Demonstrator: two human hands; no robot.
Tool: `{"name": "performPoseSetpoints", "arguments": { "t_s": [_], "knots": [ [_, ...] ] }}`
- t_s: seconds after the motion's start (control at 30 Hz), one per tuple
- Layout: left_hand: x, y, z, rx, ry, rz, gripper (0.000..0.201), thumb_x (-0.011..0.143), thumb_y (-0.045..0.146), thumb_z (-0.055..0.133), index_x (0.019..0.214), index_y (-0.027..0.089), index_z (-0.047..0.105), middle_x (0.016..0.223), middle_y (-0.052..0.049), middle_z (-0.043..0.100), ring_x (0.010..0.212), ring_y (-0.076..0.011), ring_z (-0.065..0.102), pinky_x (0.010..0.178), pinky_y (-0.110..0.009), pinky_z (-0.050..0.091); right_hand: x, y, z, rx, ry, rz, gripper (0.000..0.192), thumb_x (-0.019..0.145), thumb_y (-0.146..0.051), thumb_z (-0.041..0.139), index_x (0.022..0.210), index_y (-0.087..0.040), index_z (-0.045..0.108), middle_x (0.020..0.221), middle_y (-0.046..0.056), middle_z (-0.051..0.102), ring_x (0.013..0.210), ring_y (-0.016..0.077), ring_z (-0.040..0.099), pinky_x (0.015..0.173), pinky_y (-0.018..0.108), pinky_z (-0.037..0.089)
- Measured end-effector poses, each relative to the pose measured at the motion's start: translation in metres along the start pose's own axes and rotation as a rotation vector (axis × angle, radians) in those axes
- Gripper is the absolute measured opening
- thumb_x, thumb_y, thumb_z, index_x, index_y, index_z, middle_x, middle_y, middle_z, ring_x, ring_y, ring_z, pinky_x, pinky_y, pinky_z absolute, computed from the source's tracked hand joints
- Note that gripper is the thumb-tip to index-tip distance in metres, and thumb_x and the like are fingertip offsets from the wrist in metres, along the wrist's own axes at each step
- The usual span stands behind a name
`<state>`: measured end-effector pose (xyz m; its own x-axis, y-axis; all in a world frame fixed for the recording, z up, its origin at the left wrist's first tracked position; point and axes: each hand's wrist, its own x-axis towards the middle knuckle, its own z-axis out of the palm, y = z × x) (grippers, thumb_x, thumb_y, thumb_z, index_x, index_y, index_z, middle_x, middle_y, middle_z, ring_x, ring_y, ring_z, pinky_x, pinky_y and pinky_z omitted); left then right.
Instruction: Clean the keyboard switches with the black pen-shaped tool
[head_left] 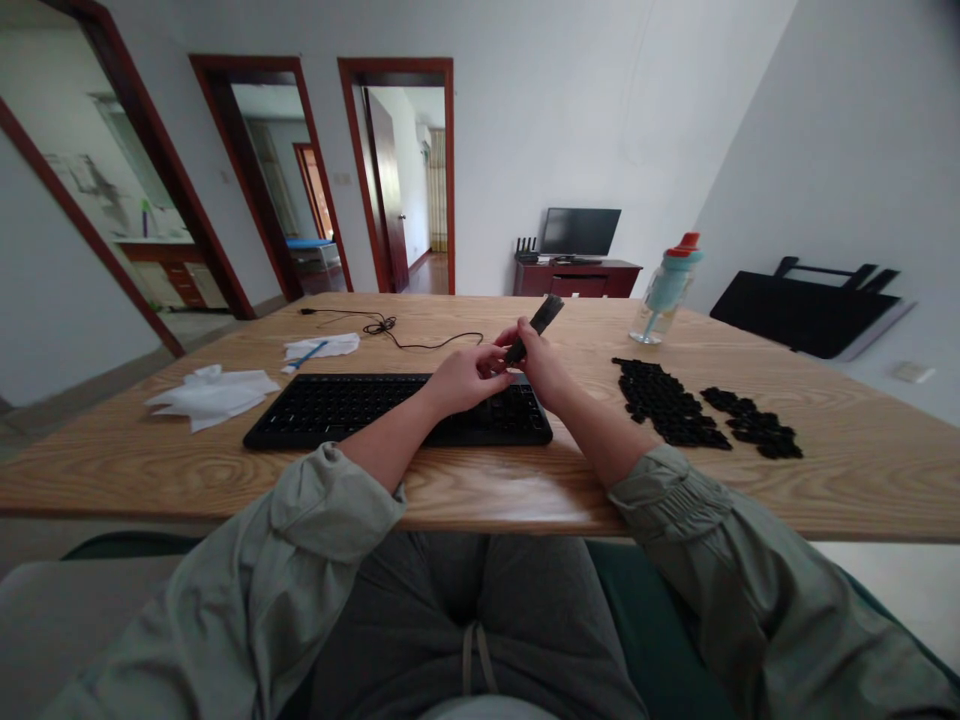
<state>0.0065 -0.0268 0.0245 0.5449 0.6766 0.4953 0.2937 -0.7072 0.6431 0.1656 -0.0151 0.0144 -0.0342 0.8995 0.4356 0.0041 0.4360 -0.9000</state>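
Presently: right hand (541, 362) fingers clamped on long black key (535, 327), held above keyboard (337, 410) on counter (480, 480); left hand (469, 378) pinching its lower end. Step, seemingly: handling a removed key. Loose keys (671, 402) lie right. Next needs steady alignment.

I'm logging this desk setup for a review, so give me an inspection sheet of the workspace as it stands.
Surface: wooden table, light grain.
Job's things: black keyboard with keycaps off; long black bar piece held above it; loose keycaps in two piles at right.
Clutter: white tissues; brush on tissue; water bottle.
Hands: left hand touches the bar's lower end; right hand grips the bar.
Cables: black cable lying loose behind keyboard.
Surroundings: open doorways, monitor on a cabinet, folded black table against the wall.
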Motion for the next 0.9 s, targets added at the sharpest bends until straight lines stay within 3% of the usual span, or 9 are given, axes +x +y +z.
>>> {"name": "performPoseSetpoints", "arguments": {
  "t_s": [0.17,0.37,0.73,0.9],
  "knots": [
    [0.002,-0.006,-0.004,0.092,0.139,-0.009,0.034,0.080,0.039,0.065,0.102,0.014,0.072,0.083,-0.006,0.072,0.065,-0.0115,0.057,0.061,-0.024,0.044,-0.004,-0.006,0.002,-0.008,0.014,0.078,0.054,0.082,-0.073,0.042,0.082,-0.021,0.057,0.084,0.004,0.065,0.081,0.0178,0.062,0.071,0.030,0.050],
    [0.001,-0.007,-0.010,0.079,0.271,-0.057,0.037,0.080,0.042,0.067,0.105,0.015,0.074,0.084,-0.006,0.074,0.063,-0.0115,0.058,0.059,-0.024,0.043,-0.003,-0.003,0.002,0.119,0.089,0.167,0.052,0.076,-0.072,0.053,0.085,-0.020,0.057,0.088,0.005,0.068,0.067,0.0147,0.060,0.065,0.029,0.049],
    [0.001,-0.007,-0.011,0.070,0.283,-0.048,0.038,0.080,0.045,0.066,0.100,0.014,0.074,0.085,-0.007,0.074,0.065,-0.0123,0.059,0.061,-0.025,0.045,-0.003,-0.003,0.002,0.061,0.087,0.156,0.055,0.075,-0.075,0.048,0.081,-0.021,0.054,0.083,0.006,0.066,0.063,0.0141,0.058,0.063,0.029,0.049],
    [0.002,-0.011,-0.008,-0.021,0.188,-0.030,0.045,0.076,0.042,0.069,0.112,0.014,0.067,0.085,-0.006,0.072,0.063,-0.0099,0.057,0.060,-0.023,0.045,-0.003,-0.003,-0.001,0.013,0.048,0.117,0.051,0.080,-0.070,0.045,0.083,-0.021,0.056,0.081,0.003,0.064,0.070,0.0159,0.059,0.065,0.029,0.048]
  ]
}}
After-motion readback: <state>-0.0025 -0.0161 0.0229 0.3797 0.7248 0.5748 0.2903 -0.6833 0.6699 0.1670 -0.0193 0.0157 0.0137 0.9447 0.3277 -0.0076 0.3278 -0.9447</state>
